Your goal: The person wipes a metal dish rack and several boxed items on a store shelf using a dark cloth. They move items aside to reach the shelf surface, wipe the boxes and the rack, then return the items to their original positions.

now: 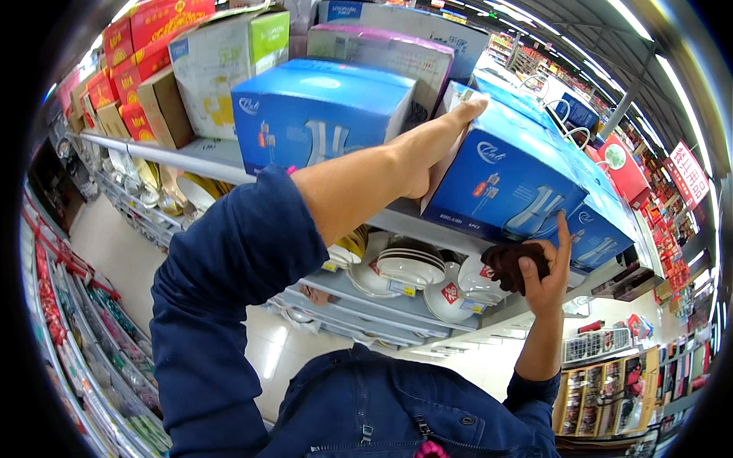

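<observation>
A blue cardboard box printed with a glass pitcher stands at the edge of the top shelf. My left hand lies against its left side, the fingers reaching its upper corner. In my right hand is a crumpled dark brown cloth; one finger of that hand points up and touches the lower right front of the box. Another blue box stands to the left, behind my left forearm. A similar blue box sits close on the right.
White bowls and plates fill the shelf below. Further left stand a white and green carton and red boxes. A goods rack lines the aisle's left side, and a display stand is at the lower right.
</observation>
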A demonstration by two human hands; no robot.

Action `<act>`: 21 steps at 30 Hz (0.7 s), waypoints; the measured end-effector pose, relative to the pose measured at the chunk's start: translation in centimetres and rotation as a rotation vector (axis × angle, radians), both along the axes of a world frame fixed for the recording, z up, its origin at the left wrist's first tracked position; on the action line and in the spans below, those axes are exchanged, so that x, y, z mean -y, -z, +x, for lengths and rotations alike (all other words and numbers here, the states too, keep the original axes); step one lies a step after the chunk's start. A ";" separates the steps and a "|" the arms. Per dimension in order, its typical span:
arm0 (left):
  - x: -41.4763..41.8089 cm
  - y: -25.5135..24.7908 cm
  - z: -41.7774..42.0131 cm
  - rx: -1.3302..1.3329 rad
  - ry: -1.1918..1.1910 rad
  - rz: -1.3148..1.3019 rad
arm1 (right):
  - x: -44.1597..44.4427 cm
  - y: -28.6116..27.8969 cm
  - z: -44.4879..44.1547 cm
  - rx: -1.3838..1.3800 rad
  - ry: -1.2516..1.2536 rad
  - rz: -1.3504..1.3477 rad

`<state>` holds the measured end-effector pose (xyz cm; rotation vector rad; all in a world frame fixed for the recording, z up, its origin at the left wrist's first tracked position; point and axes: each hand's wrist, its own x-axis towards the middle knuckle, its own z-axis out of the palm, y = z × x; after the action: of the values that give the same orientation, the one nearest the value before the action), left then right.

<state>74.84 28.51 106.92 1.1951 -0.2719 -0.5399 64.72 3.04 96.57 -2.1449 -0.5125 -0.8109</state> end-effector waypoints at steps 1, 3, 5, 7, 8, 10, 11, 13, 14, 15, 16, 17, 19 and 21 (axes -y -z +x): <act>-0.1 -0.1 -0.1 -0.008 0.002 0.039 | 0.2 0.7 -0.3 0.003 -0.018 0.059; 0.0 -0.5 -0.8 -0.039 -0.025 0.065 | 0.8 2.9 -0.3 0.014 0.009 0.195; 0.5 0.1 -0.5 -0.050 -0.039 -0.007 | 0.9 4.0 -0.6 -0.023 0.042 0.292; 0.3 0.6 0.0 -0.055 -0.075 -0.021 | 0.1 4.3 -0.8 -0.105 0.077 0.354; 0.4 0.4 -0.3 -0.053 -0.100 -0.003 | -0.3 4.2 -1.0 -0.121 0.072 0.416; 0.4 -0.1 -0.8 -0.049 -0.152 0.032 | -1.2 3.4 -1.4 -0.153 0.059 0.542; 0.3 -0.3 -0.9 -0.021 -0.150 0.035 | -1.2 3.0 -1.7 -0.201 0.075 0.583; -0.1 -0.9 -1.6 0.018 -0.081 -0.080 | -1.5 3.6 -1.0 -0.110 0.100 0.556; -0.4 -1.2 -2.1 0.033 -0.052 -0.141 | -1.6 3.8 -0.7 -0.070 0.109 0.537; -0.7 -1.2 -2.2 0.075 -0.024 -0.172 | -1.8 3.8 -0.6 -0.037 0.112 0.531; -0.9 -1.3 -2.2 0.089 0.003 -0.173 | -2.1 3.8 -0.5 -0.005 0.115 0.524; -1.1 -1.5 -2.3 0.102 0.029 -0.179 | -2.2 3.7 -0.3 0.027 0.118 0.513; -1.7 -2.0 -2.6 0.128 0.036 -0.174 | -2.4 2.4 -0.5 0.085 -0.019 0.465; -2.4 -2.9 -2.8 0.155 0.007 -0.154 | -3.2 0.6 -0.6 0.184 -0.050 0.419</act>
<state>72.03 30.91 109.83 1.0876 -0.4421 -0.4250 64.09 6.27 95.94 -1.6779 -0.4418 -0.9965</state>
